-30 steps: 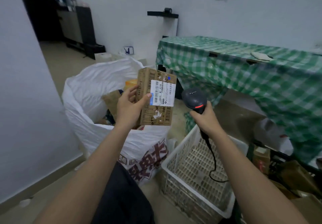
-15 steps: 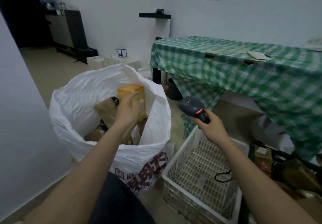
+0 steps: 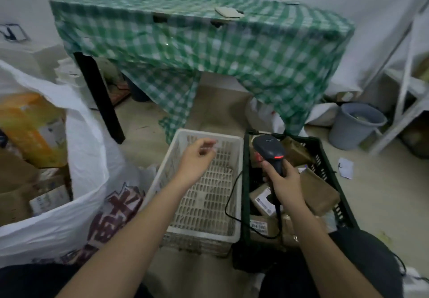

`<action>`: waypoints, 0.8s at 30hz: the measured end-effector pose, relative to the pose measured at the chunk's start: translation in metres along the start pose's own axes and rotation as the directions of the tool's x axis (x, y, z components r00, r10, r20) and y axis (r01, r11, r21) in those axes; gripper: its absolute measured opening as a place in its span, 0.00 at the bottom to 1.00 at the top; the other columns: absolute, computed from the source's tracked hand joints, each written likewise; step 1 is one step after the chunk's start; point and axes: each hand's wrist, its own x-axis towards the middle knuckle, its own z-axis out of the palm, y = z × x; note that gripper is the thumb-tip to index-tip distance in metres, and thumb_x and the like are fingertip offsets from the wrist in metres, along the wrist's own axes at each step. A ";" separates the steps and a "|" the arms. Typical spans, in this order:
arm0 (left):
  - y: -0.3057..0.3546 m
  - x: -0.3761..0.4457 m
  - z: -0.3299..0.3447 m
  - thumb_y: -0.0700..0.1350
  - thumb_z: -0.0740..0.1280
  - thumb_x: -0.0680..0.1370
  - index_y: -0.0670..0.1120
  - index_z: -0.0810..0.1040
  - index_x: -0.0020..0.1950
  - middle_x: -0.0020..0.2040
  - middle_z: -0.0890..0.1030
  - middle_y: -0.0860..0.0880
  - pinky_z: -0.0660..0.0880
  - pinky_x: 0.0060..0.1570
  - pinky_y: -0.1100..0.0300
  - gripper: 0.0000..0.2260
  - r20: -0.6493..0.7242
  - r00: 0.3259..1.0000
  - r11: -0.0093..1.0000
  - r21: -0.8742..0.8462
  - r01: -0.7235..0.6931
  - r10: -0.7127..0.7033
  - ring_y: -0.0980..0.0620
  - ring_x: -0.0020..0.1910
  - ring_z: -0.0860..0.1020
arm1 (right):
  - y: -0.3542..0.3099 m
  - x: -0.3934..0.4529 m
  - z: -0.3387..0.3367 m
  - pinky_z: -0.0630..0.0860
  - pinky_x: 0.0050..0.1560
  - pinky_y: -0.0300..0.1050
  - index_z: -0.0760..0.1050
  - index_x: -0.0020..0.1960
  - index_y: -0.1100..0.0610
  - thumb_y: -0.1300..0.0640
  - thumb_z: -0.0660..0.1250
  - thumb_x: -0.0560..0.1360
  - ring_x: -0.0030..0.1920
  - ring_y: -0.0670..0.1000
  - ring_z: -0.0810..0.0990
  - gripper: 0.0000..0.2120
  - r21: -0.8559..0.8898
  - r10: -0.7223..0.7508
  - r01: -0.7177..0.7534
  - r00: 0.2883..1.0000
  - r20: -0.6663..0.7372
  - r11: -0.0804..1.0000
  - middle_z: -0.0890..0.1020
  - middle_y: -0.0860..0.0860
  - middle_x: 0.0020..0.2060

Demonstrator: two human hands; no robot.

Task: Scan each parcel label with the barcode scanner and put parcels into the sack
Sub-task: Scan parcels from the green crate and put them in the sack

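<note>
My right hand [image 3: 281,181] grips the handle of the black barcode scanner [image 3: 269,149], held over the dark green crate [image 3: 325,158] that contains several brown cardboard parcels [image 3: 318,191] with white labels. My left hand [image 3: 197,158] hovers empty with loosely curled fingers above the white plastic basket [image 3: 209,232]. The big white sack [image 3: 76,158] stands at the left, holding an orange box [image 3: 32,126] and brown parcels. The scanner's cable [image 3: 232,205] loops over the edge between basket and crate.
A table under a green checked cloth [image 3: 209,42] stands just behind the basket and crate, one black leg [image 3: 102,102] near the sack. A grey bucket [image 3: 355,123] and a white shelf frame [image 3: 408,88] are at the right. A paper scrap [image 3: 346,167] lies on the floor.
My left hand let go of the brown parcel inside the sack and swung right, empty, over the white basket. The view turned right and down onto the dark crate. The scanner stayed in my right hand.
</note>
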 end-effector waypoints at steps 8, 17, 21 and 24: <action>-0.055 0.018 0.130 0.45 0.68 0.78 0.46 0.77 0.60 0.58 0.78 0.49 0.73 0.57 0.58 0.12 0.260 0.958 0.983 0.166 0.081 -0.123 0.53 0.54 0.75 | 0.057 -0.008 -0.054 0.72 0.31 0.28 0.77 0.54 0.59 0.59 0.68 0.78 0.30 0.36 0.76 0.06 0.029 0.124 -0.121 0.969 -0.213 0.992 0.80 0.54 0.39; -0.093 -0.021 0.209 0.47 0.70 0.76 0.47 0.74 0.66 0.59 0.77 0.50 0.77 0.50 0.55 0.19 0.518 0.837 0.975 0.209 0.079 -0.178 0.53 0.56 0.77 | 0.107 -0.042 -0.094 0.74 0.37 0.39 0.78 0.47 0.53 0.55 0.70 0.76 0.35 0.44 0.75 0.03 0.087 0.241 -0.226 0.882 -0.405 0.970 0.79 0.54 0.39; -0.100 -0.037 0.239 0.48 0.72 0.75 0.47 0.73 0.68 0.62 0.76 0.50 0.71 0.56 0.60 0.22 0.567 0.809 0.969 0.247 0.013 -0.156 0.52 0.62 0.74 | 0.122 -0.051 -0.125 0.74 0.47 0.46 0.78 0.44 0.51 0.53 0.70 0.76 0.40 0.46 0.76 0.02 0.062 0.232 -0.235 0.819 -0.525 0.970 0.80 0.50 0.39; -0.102 -0.043 0.258 0.48 0.72 0.75 0.46 0.70 0.71 0.67 0.71 0.48 0.67 0.62 0.59 0.26 0.569 0.816 0.945 0.312 -0.099 -0.103 0.49 0.66 0.70 | 0.127 -0.053 -0.142 0.73 0.49 0.44 0.77 0.47 0.49 0.53 0.69 0.77 0.44 0.47 0.78 0.01 0.093 0.270 -0.264 0.790 -0.550 0.960 0.80 0.49 0.40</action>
